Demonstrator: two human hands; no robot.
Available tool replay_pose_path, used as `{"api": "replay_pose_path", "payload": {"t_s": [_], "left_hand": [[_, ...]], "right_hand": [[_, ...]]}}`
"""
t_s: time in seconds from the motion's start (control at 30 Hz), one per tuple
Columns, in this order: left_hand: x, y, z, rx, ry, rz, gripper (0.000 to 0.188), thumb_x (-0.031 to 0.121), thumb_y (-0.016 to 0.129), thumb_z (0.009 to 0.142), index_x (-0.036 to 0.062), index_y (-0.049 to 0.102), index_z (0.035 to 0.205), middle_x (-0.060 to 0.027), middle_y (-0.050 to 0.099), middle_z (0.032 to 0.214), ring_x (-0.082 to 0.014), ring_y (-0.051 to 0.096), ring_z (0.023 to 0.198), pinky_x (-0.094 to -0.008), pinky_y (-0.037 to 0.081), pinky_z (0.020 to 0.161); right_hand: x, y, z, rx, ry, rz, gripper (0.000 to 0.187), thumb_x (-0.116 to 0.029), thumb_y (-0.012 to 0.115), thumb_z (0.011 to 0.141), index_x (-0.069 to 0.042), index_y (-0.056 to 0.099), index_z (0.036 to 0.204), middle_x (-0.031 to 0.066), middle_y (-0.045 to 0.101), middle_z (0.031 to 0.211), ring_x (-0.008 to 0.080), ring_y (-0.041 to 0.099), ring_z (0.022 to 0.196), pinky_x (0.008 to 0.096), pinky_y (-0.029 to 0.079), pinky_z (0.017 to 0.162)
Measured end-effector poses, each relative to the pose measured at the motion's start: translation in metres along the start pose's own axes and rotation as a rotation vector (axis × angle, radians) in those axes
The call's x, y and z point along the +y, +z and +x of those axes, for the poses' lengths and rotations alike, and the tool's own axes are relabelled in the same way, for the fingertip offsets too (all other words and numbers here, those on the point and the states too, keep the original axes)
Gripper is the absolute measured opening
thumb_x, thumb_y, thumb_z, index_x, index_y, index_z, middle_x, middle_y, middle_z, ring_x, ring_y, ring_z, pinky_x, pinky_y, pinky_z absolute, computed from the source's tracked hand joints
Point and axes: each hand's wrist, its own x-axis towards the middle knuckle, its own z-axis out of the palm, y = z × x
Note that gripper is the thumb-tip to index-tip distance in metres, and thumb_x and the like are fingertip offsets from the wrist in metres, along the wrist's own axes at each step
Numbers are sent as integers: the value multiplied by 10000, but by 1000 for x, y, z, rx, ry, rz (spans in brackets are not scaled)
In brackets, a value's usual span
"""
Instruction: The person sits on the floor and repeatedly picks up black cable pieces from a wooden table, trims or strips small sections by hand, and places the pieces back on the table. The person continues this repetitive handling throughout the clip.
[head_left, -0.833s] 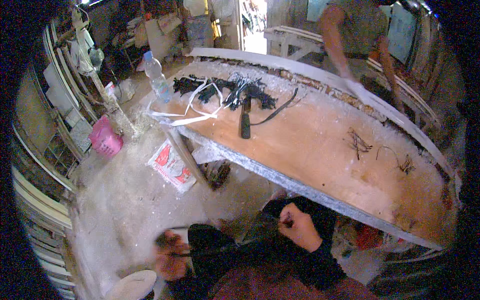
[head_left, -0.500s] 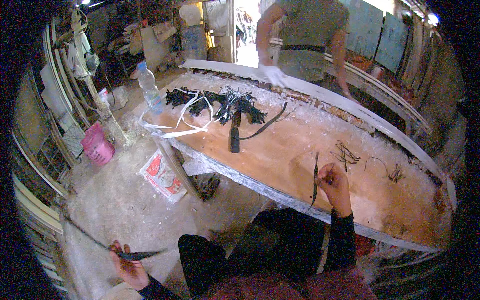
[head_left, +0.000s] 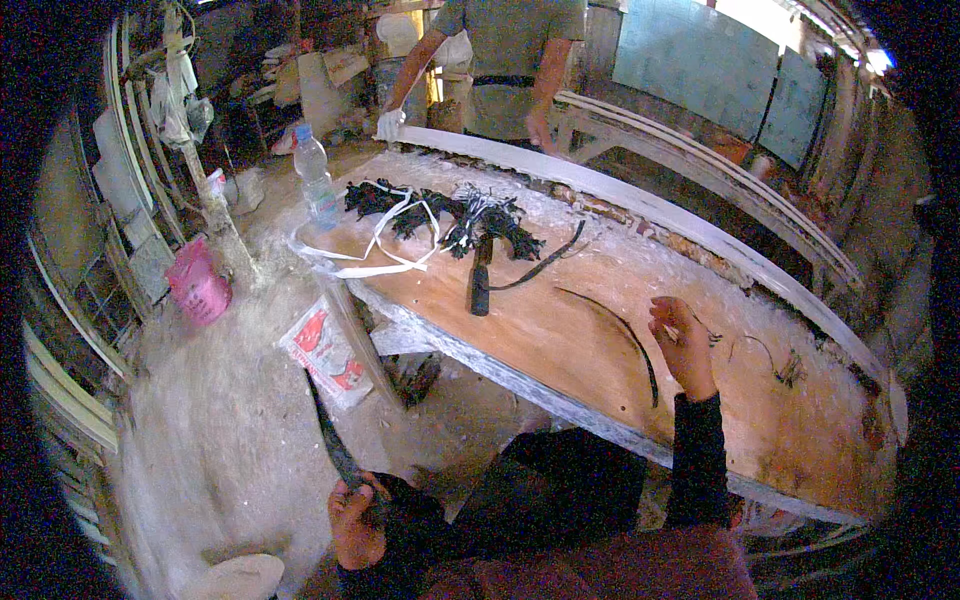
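My left hand (head_left: 357, 530), low and left of the table, grips a dark tapering strip (head_left: 332, 435) that points up and away over the floor. Above the right part of the wooden tabletop, my right hand (head_left: 684, 348) is closed with its fingers curled around thin black strands (head_left: 713, 337); the hand hides most of them. Just left of it a curved black strip (head_left: 630, 330) lies on the wood. A tool with a black handle (head_left: 480, 290) rests near the middle, its far end covered by bundles of black strips (head_left: 465, 222).
White strapping (head_left: 375, 268) and a plastic bottle (head_left: 315, 175) are at the table's left end. More thin strands (head_left: 790, 370) lie to the right. Across the table a person (head_left: 505, 60) stands by a long white rail (head_left: 560, 170). A pink sack (head_left: 198, 283) stands on the floor.
My right hand has let go of the curved black strip, which now lies on the table, and has moved onto the thin strands. My left hand moved right, turning its strip upward. The other person shifted left.
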Motion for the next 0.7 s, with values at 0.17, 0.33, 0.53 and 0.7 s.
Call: {"api": "replay_pose_path", "payload": {"t_s": [0.17,0.33,0.53,0.7], "left_hand": [[-15,25,-9,-157,-191,175,262,11,615,740,18,536,989,-58,595,907,-195,577,799,-306,458,761],[-41,39,-4,-384,-183,687,283,56,659,745,24,569,1012,-34,597,956,-112,543,849,-250,431,773],[-41,55,-24,-424,-86,649,263,137,681,758,20,584,973,3,600,875,-69,517,783,-215,421,710],[-31,58,-22,-406,-51,898,233,172,712,731,43,600,889,22,569,763,-52,482,709,-204,400,648]], "right_hand": [[-66,-1,-70,-96,57,57,82,-21,579,776,-10,585,857,92,617,885,168,579,872,292,443,791],[-121,57,-139,-575,227,553,249,-103,622,787,-28,580,1021,95,610,975,179,572,900,301,438,813],[-137,91,-164,-622,385,859,443,-9,666,735,-35,475,1133,56,588,910,118,560,856,240,449,751],[-141,91,-162,-640,489,933,460,17,671,721,-46,449,1120,37,575,840,102,555,799,214,445,699]]}}
